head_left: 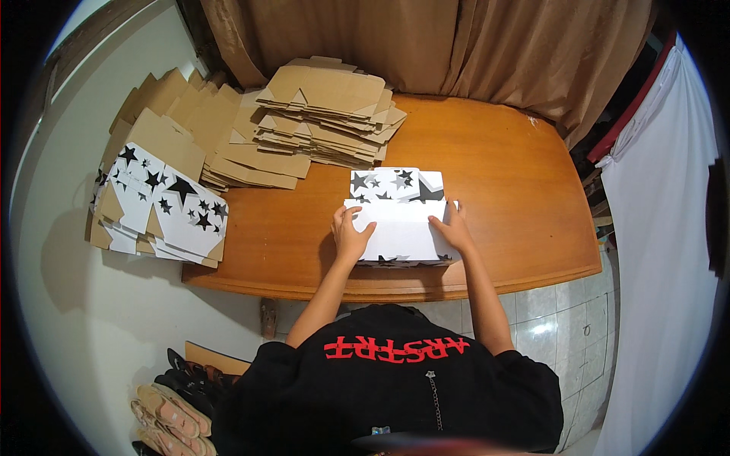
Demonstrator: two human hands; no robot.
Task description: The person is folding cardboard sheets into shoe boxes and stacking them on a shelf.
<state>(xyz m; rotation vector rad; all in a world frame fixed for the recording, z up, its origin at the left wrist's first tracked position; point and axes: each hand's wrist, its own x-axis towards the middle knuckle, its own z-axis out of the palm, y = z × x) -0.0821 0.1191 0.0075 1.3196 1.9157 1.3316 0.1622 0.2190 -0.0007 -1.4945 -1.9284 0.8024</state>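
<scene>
A white cardboard box (pixel 404 237) with black and grey stars lies near the front edge of the table, right in front of me. Its plain white face is turned up, and a star-printed flap (pixel 374 185) sticks out at its far side. My left hand (pixel 351 235) grips the box's left edge, thumb on the white top and fingers curled at the far left corner. On the opposite edge, my right hand (pixel 454 228) clasps the box, its thumb on top and its fingers partly hidden over the right side.
Flat brown cardboard boxes (pixel 323 95) are piled at the back left of the wooden table (pixel 487 152). More star-printed flattened boxes (pixel 171 194) lie at the left edge. Brown curtains (pixel 365 38) hang behind, a white cloth (pixel 661 228) at right. Sandals (pixel 171 414) stand at lower left.
</scene>
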